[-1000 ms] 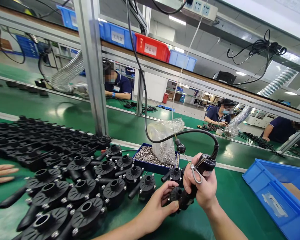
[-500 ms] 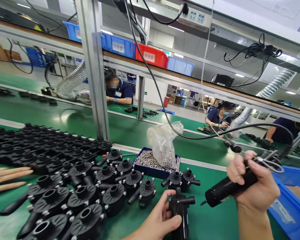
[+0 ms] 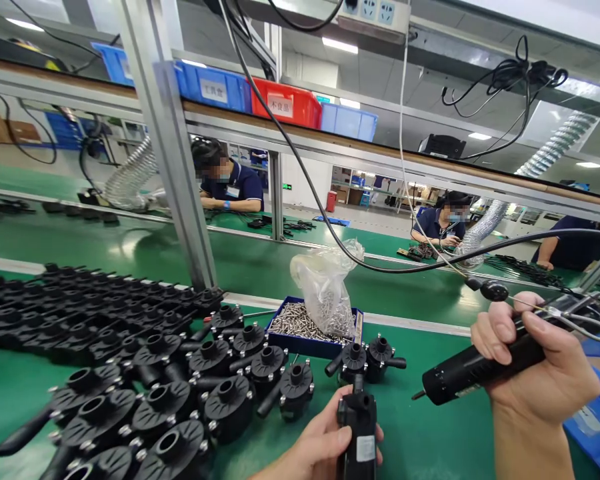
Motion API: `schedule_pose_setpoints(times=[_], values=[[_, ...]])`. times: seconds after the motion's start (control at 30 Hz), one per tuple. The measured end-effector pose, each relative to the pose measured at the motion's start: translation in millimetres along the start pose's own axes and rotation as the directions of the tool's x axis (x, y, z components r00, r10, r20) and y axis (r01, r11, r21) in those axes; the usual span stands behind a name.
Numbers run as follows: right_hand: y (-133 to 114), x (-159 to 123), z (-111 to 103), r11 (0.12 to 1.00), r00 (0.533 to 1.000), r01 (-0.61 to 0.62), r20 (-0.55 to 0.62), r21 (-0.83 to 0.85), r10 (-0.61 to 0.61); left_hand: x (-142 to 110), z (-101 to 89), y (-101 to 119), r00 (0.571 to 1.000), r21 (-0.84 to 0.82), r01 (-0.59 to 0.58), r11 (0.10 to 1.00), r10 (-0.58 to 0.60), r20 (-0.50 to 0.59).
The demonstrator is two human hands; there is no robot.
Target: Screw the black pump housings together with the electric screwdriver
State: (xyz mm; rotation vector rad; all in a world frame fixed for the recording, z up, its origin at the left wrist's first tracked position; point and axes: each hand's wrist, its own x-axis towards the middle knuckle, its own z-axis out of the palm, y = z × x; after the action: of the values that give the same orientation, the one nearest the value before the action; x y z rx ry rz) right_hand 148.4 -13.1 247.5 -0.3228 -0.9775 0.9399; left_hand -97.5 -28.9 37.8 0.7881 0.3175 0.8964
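Note:
My left hand (image 3: 316, 445) is wrapped around a small black pump (image 3: 356, 408), with a white label on its body facing me and its pipe stub pointing away. In my right hand (image 3: 543, 363) is a black electric screwdriver (image 3: 463, 373), its bit pointing left, apart from the pump. Just beyond the left hand stand two black pumps (image 3: 354, 360) with bright screws in their rims. Several more pumps (image 3: 227, 400) stand to the left, round ports facing up.
A blue tray (image 3: 305, 345) of loose screws holds a clear plastic bag (image 3: 327, 287). Rows of black parts (image 3: 80, 310) cover the bench at left. A metal post (image 3: 173, 147) rises behind, a cable (image 3: 300, 160) hangs across, and a blue bin (image 3: 597, 427) sits at right.
The pump has turned in my left hand, so its label now faces me and its side pipe no longer points right. My right hand moved right with the screwdriver. Another hand at far left has gone.

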Motion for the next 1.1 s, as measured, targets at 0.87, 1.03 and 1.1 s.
schedule_pose_setpoints(times=[0.87, 1.03, 1.1], values=[[5, 1, -1, 1.0, 1.0, 0.005, 0.016, 0.018, -0.005, -10, -6.9, 7, 1.0, 0.061, 0.013, 0.998, -0.014, 0.02], [4, 0, 0, 1.0, 1.0, 0.004, 0.03, 0.019, -0.005, -9, -9.5, -5, 0.999, 0.135, 0.048, 0.99, -0.046, -0.014], [4, 0, 0, 1.0, 0.999, 0.008, 0.031, 0.007, -0.009, -7, -16.4, -13, 0.999, 0.194, 0.029, 0.981, -0.024, -0.028]])
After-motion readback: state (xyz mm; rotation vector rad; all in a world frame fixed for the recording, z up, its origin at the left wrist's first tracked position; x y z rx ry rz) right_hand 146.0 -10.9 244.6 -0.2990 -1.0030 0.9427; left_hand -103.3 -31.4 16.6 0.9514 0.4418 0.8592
